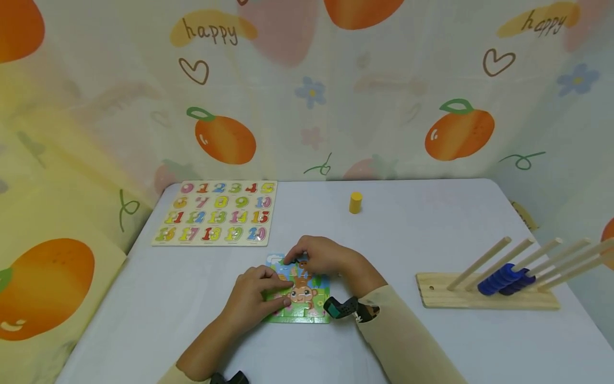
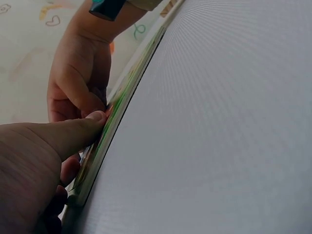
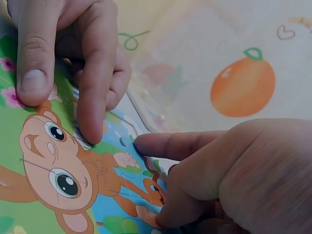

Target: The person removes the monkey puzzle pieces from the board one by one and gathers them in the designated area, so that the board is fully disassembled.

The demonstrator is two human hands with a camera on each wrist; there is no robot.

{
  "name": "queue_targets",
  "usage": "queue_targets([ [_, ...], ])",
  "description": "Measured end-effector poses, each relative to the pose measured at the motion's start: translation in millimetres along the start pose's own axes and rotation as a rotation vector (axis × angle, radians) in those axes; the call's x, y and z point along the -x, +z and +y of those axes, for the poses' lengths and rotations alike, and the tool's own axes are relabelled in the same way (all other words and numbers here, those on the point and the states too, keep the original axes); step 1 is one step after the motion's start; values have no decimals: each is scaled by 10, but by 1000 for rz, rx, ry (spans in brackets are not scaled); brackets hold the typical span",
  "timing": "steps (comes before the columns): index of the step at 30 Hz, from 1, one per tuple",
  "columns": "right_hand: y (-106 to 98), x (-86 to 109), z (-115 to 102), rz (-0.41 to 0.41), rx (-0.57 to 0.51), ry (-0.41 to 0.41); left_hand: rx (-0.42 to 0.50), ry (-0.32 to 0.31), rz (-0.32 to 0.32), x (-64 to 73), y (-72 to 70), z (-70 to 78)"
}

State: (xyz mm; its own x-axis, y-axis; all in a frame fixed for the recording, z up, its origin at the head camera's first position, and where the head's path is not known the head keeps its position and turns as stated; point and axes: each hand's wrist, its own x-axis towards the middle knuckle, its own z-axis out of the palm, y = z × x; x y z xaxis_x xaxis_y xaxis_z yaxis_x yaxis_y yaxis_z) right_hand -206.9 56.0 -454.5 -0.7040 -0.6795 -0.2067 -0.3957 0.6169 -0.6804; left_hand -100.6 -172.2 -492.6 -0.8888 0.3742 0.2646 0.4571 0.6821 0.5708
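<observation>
A jigsaw puzzle [image 1: 307, 313] with a monkey picture lies flat at the middle of the table. My left hand [image 1: 248, 296] rests on its left side, fingers and thumb stretched over the picture; two of its fingertips [image 3: 36, 85] touch near the monkey's head in the right wrist view. At the far edge of the puzzle is my right hand [image 1: 328, 257], its index finger extended onto the surface and its thumb set apart near the monkey's tail. The remaining right fingers are partly hidden. Seen side-on in the left wrist view, the puzzle [image 2: 119, 109] has my left thumb on top.
A number board [image 1: 216, 213] lies at the back left. One yellow cylinder [image 1: 355, 202] stands toward the back. On the right is a wooden rack [image 1: 489, 298] with several slanted pegs, two carrying blue rings [image 1: 501, 279]. A printed cloth [image 1: 336, 117] hangs behind the table.
</observation>
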Motion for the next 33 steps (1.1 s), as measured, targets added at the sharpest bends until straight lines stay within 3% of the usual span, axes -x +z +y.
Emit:
queue_targets([
  [12,32,25,-57,1,74,-54,-2,-38,-15,10,-13,-2],
  [17,55,19,-65,0,110,-28,-4,-54,-21,16,-14,-10],
  [25,22,7,-53,-23,91,-9,-4,-40,-19,9,-6,-8],
  [33,13,10,-68,-34,88,12,10,7,23,0,12,8],
])
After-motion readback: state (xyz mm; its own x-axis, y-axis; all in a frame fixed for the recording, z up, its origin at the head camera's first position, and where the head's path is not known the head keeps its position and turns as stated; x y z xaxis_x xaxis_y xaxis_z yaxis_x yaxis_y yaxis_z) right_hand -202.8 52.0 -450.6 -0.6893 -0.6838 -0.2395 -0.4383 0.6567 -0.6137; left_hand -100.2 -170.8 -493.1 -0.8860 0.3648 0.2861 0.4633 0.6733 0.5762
